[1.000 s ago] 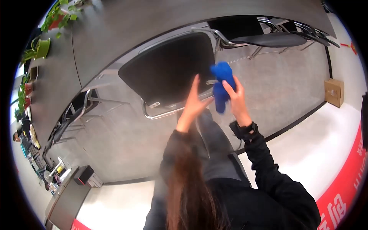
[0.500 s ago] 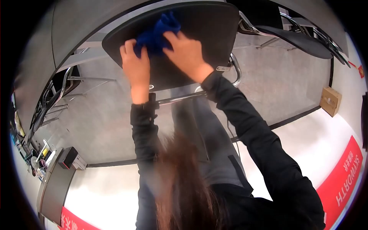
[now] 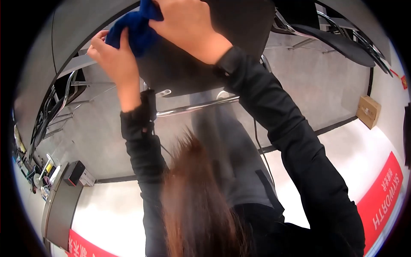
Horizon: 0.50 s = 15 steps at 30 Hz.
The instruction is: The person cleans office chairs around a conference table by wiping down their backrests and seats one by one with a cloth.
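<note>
A crumpled blue cloth [image 3: 136, 36] lies against the dark chair panel [image 3: 239, 30] at the top of the head view. My left hand [image 3: 117, 58] grips the cloth's left end at the panel's left edge, thumb pressed against it. Over the panel, my right hand [image 3: 188, 28] pinches the cloth's upper right part; some of its fingers run out of the frame at the top. A chrome tube [image 3: 197, 106] of the chair frame runs below the panel, nearer my body.
More dark chairs with chrome legs stand at upper right [image 3: 334, 45] and left [image 3: 64, 100]. A cardboard box [image 3: 368, 112] sits by the right wall. At lower left is a cabinet [image 3: 64, 210] beside a black box [image 3: 75, 172]. Long hair [image 3: 197, 205] hangs into view.
Both hands have moved up and to the left with the cloth, from the middle of the panel to its left edge. The chair panel has shifted slightly.
</note>
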{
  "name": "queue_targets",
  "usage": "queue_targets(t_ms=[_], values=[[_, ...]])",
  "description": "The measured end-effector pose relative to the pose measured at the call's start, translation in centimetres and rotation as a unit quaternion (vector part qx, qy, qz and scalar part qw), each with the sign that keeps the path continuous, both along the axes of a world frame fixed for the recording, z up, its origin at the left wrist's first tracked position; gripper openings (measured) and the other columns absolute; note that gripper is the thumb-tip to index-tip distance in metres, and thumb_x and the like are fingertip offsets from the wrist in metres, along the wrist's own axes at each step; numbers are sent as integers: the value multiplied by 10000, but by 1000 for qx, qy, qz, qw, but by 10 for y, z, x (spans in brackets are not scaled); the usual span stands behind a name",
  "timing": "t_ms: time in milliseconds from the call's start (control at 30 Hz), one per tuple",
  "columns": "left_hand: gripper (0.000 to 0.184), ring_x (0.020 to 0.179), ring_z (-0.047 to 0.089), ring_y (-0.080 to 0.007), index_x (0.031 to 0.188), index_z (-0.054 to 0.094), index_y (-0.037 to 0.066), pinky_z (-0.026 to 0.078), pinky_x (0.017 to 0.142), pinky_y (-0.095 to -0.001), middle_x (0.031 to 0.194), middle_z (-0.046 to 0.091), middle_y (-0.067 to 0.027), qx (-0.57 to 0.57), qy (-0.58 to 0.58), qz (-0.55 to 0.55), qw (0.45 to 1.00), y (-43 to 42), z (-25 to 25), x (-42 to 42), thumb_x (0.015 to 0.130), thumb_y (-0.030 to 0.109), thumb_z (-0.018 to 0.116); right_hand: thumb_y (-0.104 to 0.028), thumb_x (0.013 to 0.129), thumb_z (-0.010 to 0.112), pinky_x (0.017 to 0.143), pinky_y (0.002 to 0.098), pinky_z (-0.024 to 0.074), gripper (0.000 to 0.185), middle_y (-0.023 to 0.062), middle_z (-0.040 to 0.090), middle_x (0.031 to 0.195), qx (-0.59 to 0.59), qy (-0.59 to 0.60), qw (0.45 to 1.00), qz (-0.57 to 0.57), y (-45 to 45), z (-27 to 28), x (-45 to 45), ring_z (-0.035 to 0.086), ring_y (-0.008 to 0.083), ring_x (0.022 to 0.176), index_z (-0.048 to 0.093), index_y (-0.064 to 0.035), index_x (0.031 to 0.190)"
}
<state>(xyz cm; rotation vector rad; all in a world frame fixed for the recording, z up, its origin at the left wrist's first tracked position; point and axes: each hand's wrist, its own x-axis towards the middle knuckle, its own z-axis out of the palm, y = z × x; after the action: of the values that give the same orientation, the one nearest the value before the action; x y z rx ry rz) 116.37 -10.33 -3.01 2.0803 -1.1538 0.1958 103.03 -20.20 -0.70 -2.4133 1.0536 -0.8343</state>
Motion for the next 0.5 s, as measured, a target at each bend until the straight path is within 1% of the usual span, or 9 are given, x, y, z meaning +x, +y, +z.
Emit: queue_targets(t_ms=[67,133,167,200,233,300,400,467,500], values=[[412,931,487,-378,1095,516,10,384,876,-423,996,504,-220,-21,-30,48,998,1,-11,2,831,254,719,-292,715,748,495,373,480,314,103,642,655,-55,-2,998,20,9,-14,1,651,295,578,579,-132,926],[382,932,485,-403,1085,510,12,377,875,-443,1025,502,-236,73,-51,53,995,24,-25,-12,809,184,711,-296,722,743,490,369,475,335,103,651,679,-29,49,995,77,25,-36,-18,656,279,577,595,-150,984],[360,947,491,-414,1080,506,16,386,867,-452,1020,508,-246,131,-46,61,988,39,-29,-30,804,143,699,-287,743,719,489,363,471,383,104,658,696,-17,80,991,107,38,-58,-31,660,263,576,596,-178,1089],[351,955,501,-426,1072,499,20,399,852,-459,1007,515,-251,167,31,52,984,56,-46,-41,792,109,692,-244,778,665,488,364,470,379,97,659,688,-2,104,982,159,50,-77,-46,662,260,575,592,-176,1144],[346,962,512,-439,1064,491,24,411,837,-465,994,523,-255,203,108,42,972,76,-67,-51,780,74,684,-201,796,618,491,363,477,343,96,668,693,12,161,971,179,65,-92,-60,667,258,579,605,-163,1138],[339,962,532,-444,1037,476,28,432,807,-461,968,533,-248,241,173,34,954,107,-98,-71,767,39,681,-158,790,600,526,356,498,337,110,678,701,80,191,949,237,85,-116,-79,678,255,607,608,-131,1126],[343,937,537,-436,1015,466,24,436,794,-451,966,533,-232,216,163,29,962,104,-90,-76,758,36,691,-162,757,625,532,373,504,315,108,670,685,78,213,943,245,76,-103,-73,679,269,621,621,-121,1069],[309,894,525,-396,997,469,18,425,780,-438,927,520,-199,144,115,15,983,74,-66,-63,784,61,689,-220,753,667,530,382,506,264,111,659,661,3,181,969,168,47,-65,-67,676,275,619,628,-130,998],[303,872,517,-379,989,476,14,420,774,-436,909,514,-186,101,77,6,992,56,-51,-56,791,80,696,-268,741,694,516,392,502,293,111,647,648,-7,160,980,118,28,-43,-65,664,293,605,617,-152,999]])
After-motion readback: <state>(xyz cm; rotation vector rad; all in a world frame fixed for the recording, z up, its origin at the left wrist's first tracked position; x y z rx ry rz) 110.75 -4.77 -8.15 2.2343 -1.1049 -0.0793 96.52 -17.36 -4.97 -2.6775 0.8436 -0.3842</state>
